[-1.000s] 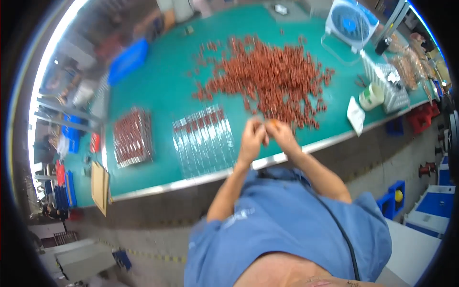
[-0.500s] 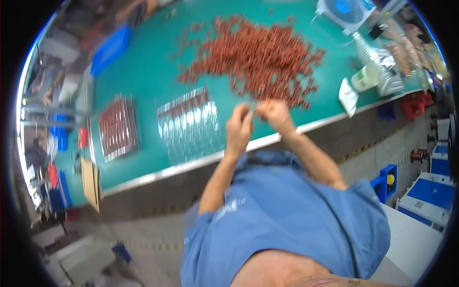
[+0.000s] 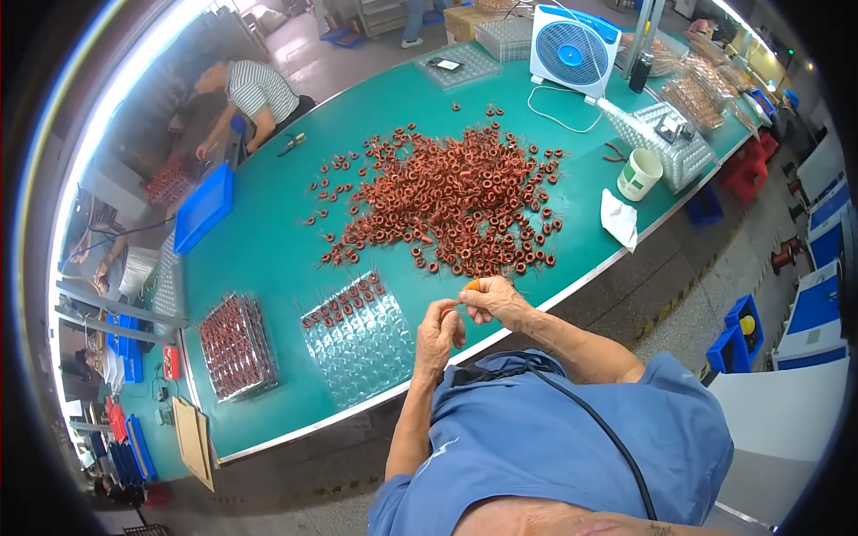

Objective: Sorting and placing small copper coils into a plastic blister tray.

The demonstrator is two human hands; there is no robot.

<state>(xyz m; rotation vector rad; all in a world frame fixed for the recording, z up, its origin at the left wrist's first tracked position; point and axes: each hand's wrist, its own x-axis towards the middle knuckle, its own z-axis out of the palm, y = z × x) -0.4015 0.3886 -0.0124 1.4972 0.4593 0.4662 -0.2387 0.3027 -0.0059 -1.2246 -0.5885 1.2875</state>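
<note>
Green covers the big table [image 3: 268, 223] under the work. Left hand [image 3: 435, 338] and right hand [image 3: 500, 304] are close together, fingers bent and pinching; what they pinch is too small to tell. Just past them sits a big pile of red-brown rings [image 3: 456, 192]. Left of the left hand lies a clear tray [image 3: 366, 348] with rings in its far rows.

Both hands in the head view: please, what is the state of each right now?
Left hand: closed, apparently pinching a small reddish piece.
Right hand: closed, close to the left; whether it grips anything cannot be told.
</note>
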